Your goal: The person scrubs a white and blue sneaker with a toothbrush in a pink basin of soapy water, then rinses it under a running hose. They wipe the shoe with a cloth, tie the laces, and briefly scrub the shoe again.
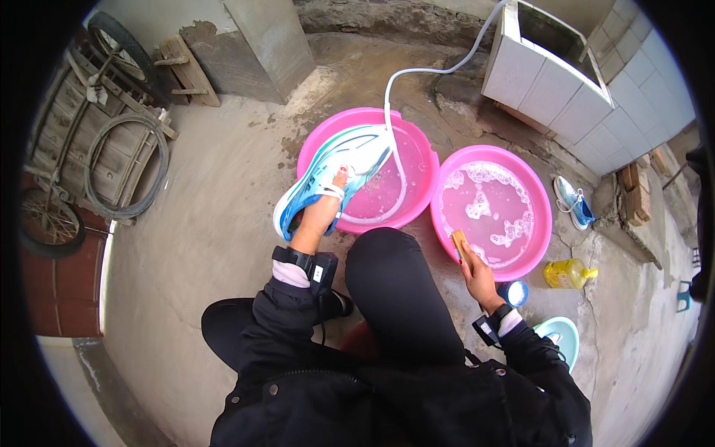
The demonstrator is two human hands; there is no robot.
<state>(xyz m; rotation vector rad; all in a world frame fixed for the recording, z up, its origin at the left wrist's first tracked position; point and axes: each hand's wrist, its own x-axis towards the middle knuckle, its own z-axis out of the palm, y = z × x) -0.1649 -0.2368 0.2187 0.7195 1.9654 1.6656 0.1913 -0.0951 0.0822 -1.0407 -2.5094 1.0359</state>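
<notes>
My left hand (323, 215) is pushed partly into the opening of a white and blue running shoe (357, 151), with a finger out over its upper. The shoe is tilted above a pink plastic basin (416, 190) of water, and a pale hose (403, 187) dips into that basin. In my right hand (478, 279) is a wooden-backed brush (460, 244); its bristles are hard to make out. The brush is at the near left rim of a second pink basin (539, 195), which holds sudsy water with white foam (514, 229).
A matching shoe (573, 204) lies on the concrete at right. Near it are a yellow bottle (564, 274), a blue tub of white stuff (514, 293) and a mint bowl (567, 335). A tiled sink (550, 89) stands behind; a wooden cart (67, 123) leans at left.
</notes>
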